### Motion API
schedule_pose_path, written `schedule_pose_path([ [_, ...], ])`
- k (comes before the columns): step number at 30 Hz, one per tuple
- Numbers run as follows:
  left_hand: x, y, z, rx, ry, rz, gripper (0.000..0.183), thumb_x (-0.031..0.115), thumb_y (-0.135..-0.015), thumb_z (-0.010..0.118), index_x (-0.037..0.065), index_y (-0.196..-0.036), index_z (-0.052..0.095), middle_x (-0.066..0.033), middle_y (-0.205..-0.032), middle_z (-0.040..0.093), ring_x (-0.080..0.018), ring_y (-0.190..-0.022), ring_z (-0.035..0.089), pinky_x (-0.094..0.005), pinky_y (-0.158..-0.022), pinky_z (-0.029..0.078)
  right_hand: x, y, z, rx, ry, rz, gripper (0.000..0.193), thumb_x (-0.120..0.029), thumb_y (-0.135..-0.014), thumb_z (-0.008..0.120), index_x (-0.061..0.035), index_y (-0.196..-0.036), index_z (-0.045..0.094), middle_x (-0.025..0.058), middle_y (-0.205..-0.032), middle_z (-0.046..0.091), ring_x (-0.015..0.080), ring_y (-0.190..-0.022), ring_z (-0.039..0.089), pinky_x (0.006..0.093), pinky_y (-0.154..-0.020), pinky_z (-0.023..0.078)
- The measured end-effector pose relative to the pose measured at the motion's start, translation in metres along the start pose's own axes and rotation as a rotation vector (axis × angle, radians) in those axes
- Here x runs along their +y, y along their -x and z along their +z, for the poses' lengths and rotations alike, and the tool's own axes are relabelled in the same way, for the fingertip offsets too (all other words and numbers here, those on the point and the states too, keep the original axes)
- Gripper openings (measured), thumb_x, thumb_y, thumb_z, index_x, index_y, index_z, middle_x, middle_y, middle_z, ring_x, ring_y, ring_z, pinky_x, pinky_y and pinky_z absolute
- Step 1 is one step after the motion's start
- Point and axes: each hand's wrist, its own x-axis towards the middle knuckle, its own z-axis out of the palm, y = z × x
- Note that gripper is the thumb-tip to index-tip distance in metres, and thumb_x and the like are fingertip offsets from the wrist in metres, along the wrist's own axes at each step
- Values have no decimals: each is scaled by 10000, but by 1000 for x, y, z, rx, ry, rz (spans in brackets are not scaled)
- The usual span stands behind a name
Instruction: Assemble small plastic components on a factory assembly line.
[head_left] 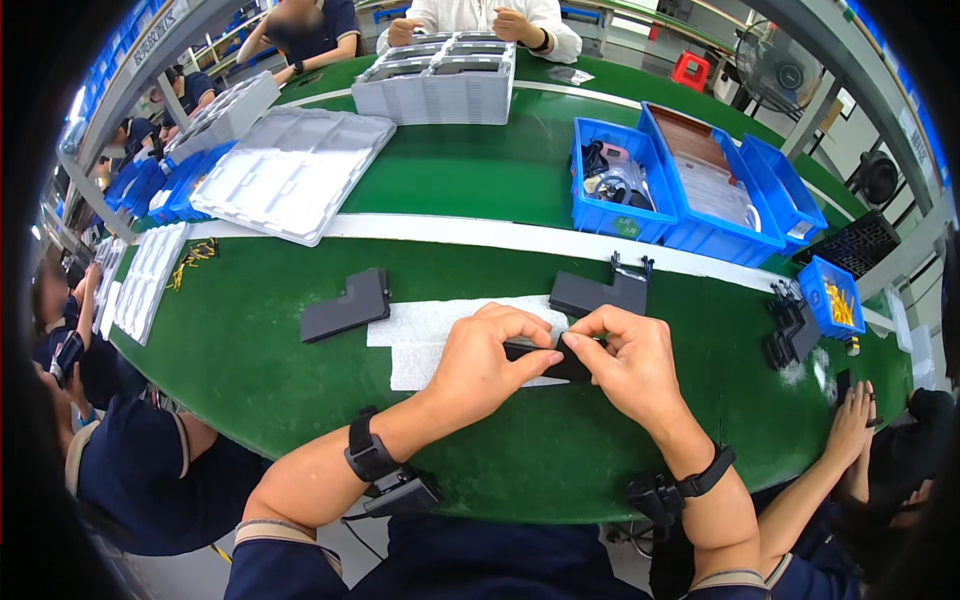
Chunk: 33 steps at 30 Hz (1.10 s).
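A black plastic-looking part point(572, 364) is held between my two hands above a white sheet point(415, 365) on the green table. My left hand point(480, 358) has thumb and forefinger closed on the left side of this part. On the right side, my right hand point(635, 368) pinches the top edge with thumb and fingertips. My fingers cover much of the part, so its full shape is hidden. Beyond my left hand lies a dark grey L-shaped part point(345, 306). Another L-shaped part point(600, 291), with thin black leads at its upper end, lies beyond my right hand.
Blue bins point(625, 215) stand at the back right, near a small bin of yellow pieces point(838, 303). Several black parts point(790, 325) lie beside it. White trays point(300, 170) rest at the back left. Other people sit around, a co-worker's hands point(852, 425) at the right edge.
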Motion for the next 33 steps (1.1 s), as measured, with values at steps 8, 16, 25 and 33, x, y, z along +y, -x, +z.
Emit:
schedule_pose_path([
  [8,-2,-2,-2,-34,91,-68,145,112,-730,769,25,-801,677,-72,-930,670,-171,-872,612,-296,-770,497,5,1,2,-1,-22,-13,90,-98,-760,681,-10,-753,666,80,-645,646,99,-449,480,260,-432,368],
  [16,5,-12,-13,-122,46,68,286,108,-756,757,14,-990,621,-56,-879,663,-103,-839,621,-251,-748,489,2,-1,2,-49,-87,-19,85,-87,-758,694,-6,-779,676,61,-660,645,74,-462,460,244,-435,359],
  [25,4,-15,-24,-117,502,-307,373,40,-786,724,-1,-1126,577,-17,-812,652,-54,-711,585,-199,-677,479,-2,1,1,-3,-221,39,480,-43,-735,723,23,-1186,572,29,-747,650,37,-565,481,216,-517,423],
  [33,19,-17,-29,-177,220,-217,244,146,-843,687,1,-1036,652,-7,-868,651,-43,-746,549,-189,-677,463,2,7,20,-12,-315,58,273,-29,-755,710,10,-998,590,58,-803,693,34,-586,514,197,-547,420],
])
